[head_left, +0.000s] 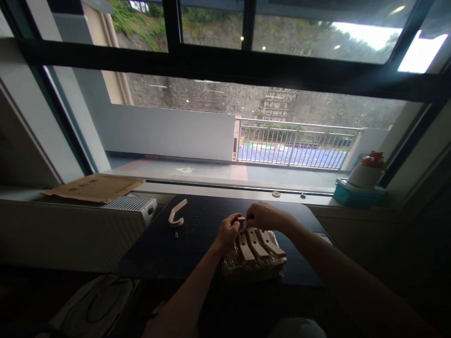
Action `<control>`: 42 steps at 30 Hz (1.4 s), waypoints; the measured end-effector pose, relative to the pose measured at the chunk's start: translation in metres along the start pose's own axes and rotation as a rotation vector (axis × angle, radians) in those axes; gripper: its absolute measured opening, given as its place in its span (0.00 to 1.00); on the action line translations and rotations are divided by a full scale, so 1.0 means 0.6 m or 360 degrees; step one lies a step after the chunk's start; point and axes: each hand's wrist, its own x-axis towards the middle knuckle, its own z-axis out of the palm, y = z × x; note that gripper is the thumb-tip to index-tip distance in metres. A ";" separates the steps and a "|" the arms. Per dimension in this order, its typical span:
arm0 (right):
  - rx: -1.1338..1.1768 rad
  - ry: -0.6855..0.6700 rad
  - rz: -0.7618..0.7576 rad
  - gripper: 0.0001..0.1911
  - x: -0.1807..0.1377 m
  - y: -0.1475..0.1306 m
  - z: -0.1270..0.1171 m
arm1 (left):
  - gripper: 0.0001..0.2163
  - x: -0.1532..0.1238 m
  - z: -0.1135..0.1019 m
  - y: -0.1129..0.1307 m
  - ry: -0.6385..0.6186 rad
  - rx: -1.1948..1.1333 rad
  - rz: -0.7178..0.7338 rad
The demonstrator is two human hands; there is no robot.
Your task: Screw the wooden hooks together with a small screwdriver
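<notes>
Three pale flat wooden slats lie side by side on one crinkled clear plastic bag at the near edge of the dark counter; what the bag holds inside I cannot tell; one small pale wooden piece sits just above the slats, pinched between two hands; the left hand curls narrow on it and the right hand closes its fingertips on it; one curved pale wooden hook lies well apart to the left, one tiny dark screw just beside it; one teal box on the sill carries one white jar with an orange lid.
</notes>
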 end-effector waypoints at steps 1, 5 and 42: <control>-0.0022 0.0009 -0.0007 0.12 0.000 0.000 0.000 | 0.15 0.000 0.001 -0.004 -0.0003 0.0044 0.0027; -0.0058 0.0005 -0.0007 0.12 -0.001 -0.001 -0.002 | 0.15 -0.003 -0.003 -0.013 0.0018 0.0108 0.0064; -0.0236 -0.0109 -0.0022 0.14 0.019 -0.026 -0.025 | 0.08 -0.049 -0.005 -0.016 0.0131 0.1223 0.0208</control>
